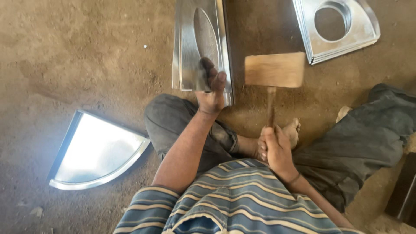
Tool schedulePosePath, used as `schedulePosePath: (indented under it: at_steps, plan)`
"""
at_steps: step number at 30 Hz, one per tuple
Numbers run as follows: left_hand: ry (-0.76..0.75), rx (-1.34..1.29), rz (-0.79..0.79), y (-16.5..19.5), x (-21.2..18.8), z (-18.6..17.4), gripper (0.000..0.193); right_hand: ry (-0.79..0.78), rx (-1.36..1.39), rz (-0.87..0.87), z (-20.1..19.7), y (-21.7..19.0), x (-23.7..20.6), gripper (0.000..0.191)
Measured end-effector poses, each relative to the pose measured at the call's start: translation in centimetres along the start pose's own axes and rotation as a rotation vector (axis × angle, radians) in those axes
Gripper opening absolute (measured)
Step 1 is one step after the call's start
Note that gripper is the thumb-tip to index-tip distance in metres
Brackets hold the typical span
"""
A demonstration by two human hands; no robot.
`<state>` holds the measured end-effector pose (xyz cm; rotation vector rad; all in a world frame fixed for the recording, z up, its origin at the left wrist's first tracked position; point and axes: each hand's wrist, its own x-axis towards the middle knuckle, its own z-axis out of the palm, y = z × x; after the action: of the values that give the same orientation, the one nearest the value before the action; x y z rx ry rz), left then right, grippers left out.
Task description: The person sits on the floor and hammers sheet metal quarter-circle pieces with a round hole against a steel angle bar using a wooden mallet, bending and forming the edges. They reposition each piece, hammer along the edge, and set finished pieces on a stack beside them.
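My left hand (212, 89) grips the near end of a shiny sheet-metal piece (195, 43) with an oval hole, held upright on edge on the dirt floor ahead of me. My right hand (276, 149) is closed around the handle of a wooden mallet (274, 69). The mallet's block head is raised in the air just to the right of the metal piece, apart from it. I sit on the ground with legs folded, one bare foot (292, 130) showing beside the right hand.
A quarter-round sheet-metal tray (97, 151) lies on the dirt at my left. Another metal piece with a round hole (359, 30) lies at the top right. A dark object (403, 190) sits at the right edge.
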<state>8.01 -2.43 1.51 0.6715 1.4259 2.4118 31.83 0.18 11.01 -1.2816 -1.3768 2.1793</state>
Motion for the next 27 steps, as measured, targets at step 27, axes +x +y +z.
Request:
schedulePosePath:
  at_steps: [27]
  plan:
    - [-0.011,0.101,0.265,-0.9,0.8,-0.5,0.045,0.061,-0.041,0.107,-1.9,3.2,3.5,0.040]
